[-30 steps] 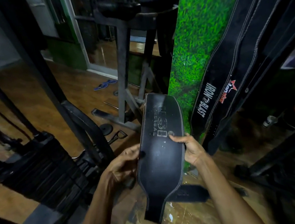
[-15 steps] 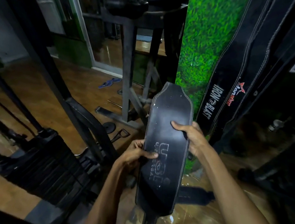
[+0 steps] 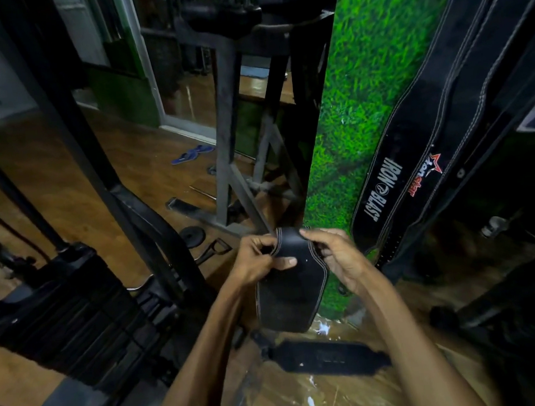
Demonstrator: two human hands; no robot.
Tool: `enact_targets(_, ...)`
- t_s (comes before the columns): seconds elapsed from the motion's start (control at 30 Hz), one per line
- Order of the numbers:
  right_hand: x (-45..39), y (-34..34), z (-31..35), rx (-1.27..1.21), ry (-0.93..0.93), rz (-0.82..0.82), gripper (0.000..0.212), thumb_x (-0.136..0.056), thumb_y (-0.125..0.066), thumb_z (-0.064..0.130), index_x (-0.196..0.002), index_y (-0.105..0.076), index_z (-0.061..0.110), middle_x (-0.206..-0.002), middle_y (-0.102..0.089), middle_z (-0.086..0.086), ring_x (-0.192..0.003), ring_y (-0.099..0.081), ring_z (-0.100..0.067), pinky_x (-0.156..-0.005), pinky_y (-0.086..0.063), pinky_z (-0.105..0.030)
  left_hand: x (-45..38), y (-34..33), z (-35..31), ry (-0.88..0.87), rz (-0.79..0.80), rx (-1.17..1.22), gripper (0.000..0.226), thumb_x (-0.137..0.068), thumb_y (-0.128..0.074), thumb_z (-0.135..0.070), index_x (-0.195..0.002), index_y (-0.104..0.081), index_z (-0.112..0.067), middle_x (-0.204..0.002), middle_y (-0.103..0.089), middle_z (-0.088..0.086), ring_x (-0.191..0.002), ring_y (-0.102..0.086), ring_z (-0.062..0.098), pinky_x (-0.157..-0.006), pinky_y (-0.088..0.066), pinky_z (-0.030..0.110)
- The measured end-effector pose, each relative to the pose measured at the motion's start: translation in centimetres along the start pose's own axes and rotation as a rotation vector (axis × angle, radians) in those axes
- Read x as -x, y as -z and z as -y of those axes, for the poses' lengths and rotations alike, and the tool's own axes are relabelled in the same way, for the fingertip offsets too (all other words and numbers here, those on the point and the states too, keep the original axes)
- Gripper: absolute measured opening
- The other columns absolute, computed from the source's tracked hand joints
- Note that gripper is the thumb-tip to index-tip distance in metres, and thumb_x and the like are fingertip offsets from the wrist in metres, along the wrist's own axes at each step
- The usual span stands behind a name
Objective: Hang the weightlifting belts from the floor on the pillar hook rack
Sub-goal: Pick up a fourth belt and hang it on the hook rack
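Beside the green pillar [image 3: 367, 99], left hand [image 3: 258, 261] and right hand [image 3: 337, 258] both pinch the narrow upper end of a black belt [image 3: 289, 290] hanging above the floor [image 3: 339, 399]; hanging step: next, lift that end to a hook, not visible.

- We hold a belt [image 3: 290, 284] between our left hand [image 3: 258, 261] and right hand [image 3: 337, 258], in front of the pillar [image 3: 363, 99].
- A second belt [image 3: 329, 359] lies on the floor [image 3: 147, 161] below it.
- Right of the pillar hang two more belts [image 3: 421, 145].
- The weight stack [image 3: 73, 314] stands at our left.
- Sandals [image 3: 192, 153] lie on the floor farther back.
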State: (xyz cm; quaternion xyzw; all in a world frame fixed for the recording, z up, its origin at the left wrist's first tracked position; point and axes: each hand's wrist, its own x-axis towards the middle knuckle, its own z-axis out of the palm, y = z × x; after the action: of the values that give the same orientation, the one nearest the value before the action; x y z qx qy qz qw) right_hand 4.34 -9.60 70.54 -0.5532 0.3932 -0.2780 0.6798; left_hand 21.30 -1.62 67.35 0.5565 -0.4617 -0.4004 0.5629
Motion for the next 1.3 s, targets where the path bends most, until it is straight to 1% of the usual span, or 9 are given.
enact_targets(0.1, 0.2, -0.8, -0.9, 0.042, 0.046, -0.061, 0.013, -0.089, -0.076, 0.016, -0.093, -0.078, 0.003, -0.091, -0.08, -0.013, -0.08, -0.071, -0.024, -0.076, -0.054, -0.033, 0.1, 0.0, 0.3, 0.126, 0.021, 0.076, 0.024, -0.077, -0.085, -0.005, -0.082, -0.072, 0.015, -0.071, -0.075, 0.0, -0.063, -0.066, 0.006, -0.063, -0.054, 0.019)
enact_targets(0.27, 1.0, -1.8, -1.9, 0.022, 0.115, -0.059, 0.021, -0.087, -0.074, -0.002, -0.106, -0.073, -0.009, -0.099, -0.079, -0.017, -0.079, -0.074, -0.016, -0.076, -0.06, -0.023, 0.2, 1.1, -0.4, 0.565, -0.146, 0.532, 0.059, -0.084, -0.066, -0.069, -0.077, -0.068, -0.01, -0.057, -0.056, 0.003, -0.047, -0.053, 0.013, -0.049, -0.042, 0.021)
enact_targets(0.47, 1.8, -2.4, -1.8, 0.037, 0.04, -0.077, 0.04, -0.088, -0.076, 0.039, -0.099, -0.078, 0.0, -0.11, -0.073, -0.029, -0.089, -0.07, -0.027, -0.083, -0.053, -0.042, 0.4, 0.4, -4.0, 0.488, -0.182, 0.716, 0.012, -0.094, -0.065, -0.009, -0.096, -0.071, 0.001, -0.084, -0.074, 0.015, -0.073, -0.072, 0.025, -0.063, -0.063, 0.033)
enact_targets(0.5, 1.7, -2.6, -1.9, 0.047, 0.021, -0.113, 0.05, -0.086, -0.075, 0.048, -0.099, -0.076, 0.0, -0.113, -0.069, -0.033, -0.088, -0.048, -0.012, -0.083, -0.051, -0.045, 0.2, 0.6, -3.8, 0.434, -0.22, 0.689, 0.006, -0.09, -0.068, -0.003, -0.088, -0.071, 0.001, -0.08, -0.072, 0.017, -0.068, -0.07, 0.027, -0.06, -0.061, 0.034)
enact_targets(0.53, 1.7, -2.8, -1.8, 0.023, 0.012, -0.137, 0.052, -0.088, -0.073, 0.049, -0.101, -0.075, -0.001, -0.115, -0.069, -0.032, -0.118, -0.059, -0.047, -0.086, -0.051, -0.048, 0.0, 0.7, -3.4, 0.372, -0.238, 0.617, 0.006, -0.086, -0.072, -0.002, -0.08, -0.071, 0.001, -0.076, -0.069, 0.019, -0.065, -0.067, 0.027, -0.06, -0.058, 0.033)
enact_targets(0.57, 1.7, -3.0, -1.5, -0.059, -0.001, -0.146, 0.046, -0.091, -0.072, 0.044, -0.104, -0.075, 0.0, -0.115, -0.072, -0.029, -0.098, -0.071, -0.032, -0.09, -0.051, -0.047, 0.0, 1.0, -2.9, 0.324, -0.244, 0.544, 0.009, -0.08, -0.078, -0.003, -0.077, -0.071, 0.002, -0.079, -0.067, 0.02, -0.067, -0.063, 0.027, -0.064, -0.053, 0.034)
enact_targets(0.73, 0.2, -3.7, -0.4, -0.123, 0.044, -0.192, 0.012, -0.094, -0.072, 0.015, -0.102, -0.076, 0.008, -0.103, -0.079, -0.015, -0.103, -0.072, -0.03, -0.106, -0.052, -0.049, 0.9, 1.4, -1.8, 0.279, -0.153, 0.347, 0.015, -0.082, -0.077, -0.002, -0.084, -0.071, 0.011, -0.069, -0.07, 0.014, -0.059, -0.064, 0.017, -0.06, -0.053, 0.025)
enact_targets(1.03, 1.7, -5.5, -0.2, -0.094, 0.068, -0.099, 0.017, -0.096, -0.068, 0.014, -0.108, -0.074, 0.004, -0.103, -0.074, -0.012, -0.092, -0.064, -0.016, -0.079, -0.049, -0.023, -1.7, 2.7, -6.6, 0.191, -0.418, 0.383, 0.028, -0.089, -0.077, -0.027, -0.09, -0.064, -0.003, -0.085, -0.065, 0.022, -0.06, -0.058, 0.025, -0.041, -0.044, 0.022)
enact_targets(1.3, 1.5, -5.2, 4.5, -0.284, 0.203, -0.178, 0.012, -0.097, -0.062, 0.002, -0.104, -0.069, 0.009, -0.096, -0.071, -0.009, -0.085, -0.066, -0.017, -0.07, -0.056, -0.027, 0.3, 0.5, -6.1, 0.016, -0.261, 0.357, 0.019, -0.095, -0.065, -0.005, -0.106, -0.071, 0.01, -0.103, -0.071, 0.024, -0.096, -0.063, 0.033, -0.094, -0.051, 0.052)
